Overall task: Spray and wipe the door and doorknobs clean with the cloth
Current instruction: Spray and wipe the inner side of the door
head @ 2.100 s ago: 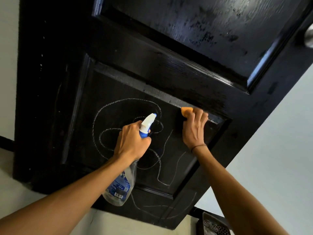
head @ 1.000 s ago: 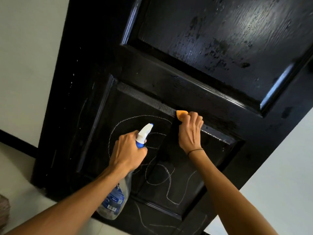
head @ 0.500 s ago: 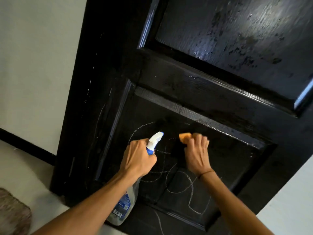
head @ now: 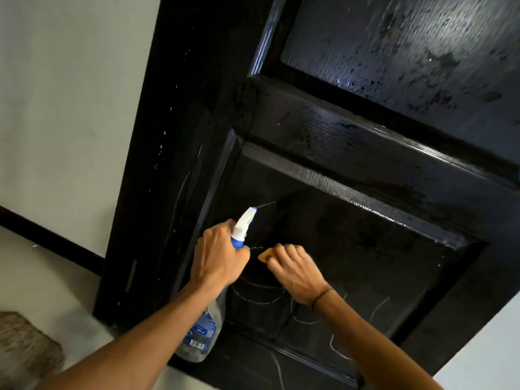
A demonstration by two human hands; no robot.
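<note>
**Lower door panel: sprayer in left hand, cloth in right**

Far left, bottom corner: a brownish fibrous mat (head: 26,342) lay on the pale floor (head: 56,280). A black baseboard (head: 50,243) ran along the foot of the grey-white wall (head: 64,94) up to the door frame.

The black panelled door (head: 351,142) filled the centre and right of the view, tilted by the wide-angle camera. Upper panel (head: 408,52) looked wet and glossy with dark blotches. Lower recessed panel (head: 351,249) carried white chalk scribbles (head: 259,299), looping lines mostly below and between the hands. No doorknob in frame.

Left hand (head: 219,260) gripped the neck of a clear spray bottle (head: 201,330), fingers curled round it under the white trigger head. Blue collar visible just above the knuckles; nozzle (head: 249,213) pointed up and right at the lower panel, close to the surface. Bottle body with blue label hung down below the wrist, in front of the door's bottom rail.

Right hand (head: 295,274) was just beside the left, apart from it, fingers curled over an orange cloth (head: 264,256). Only a small corner of the cloth showed past the fingertips, held against the lower panel. A thin dark band (head: 322,295) sat on that wrist.

Far right, bottom: a strip of pale wall (head: 489,356) beyond the door edge.
</note>
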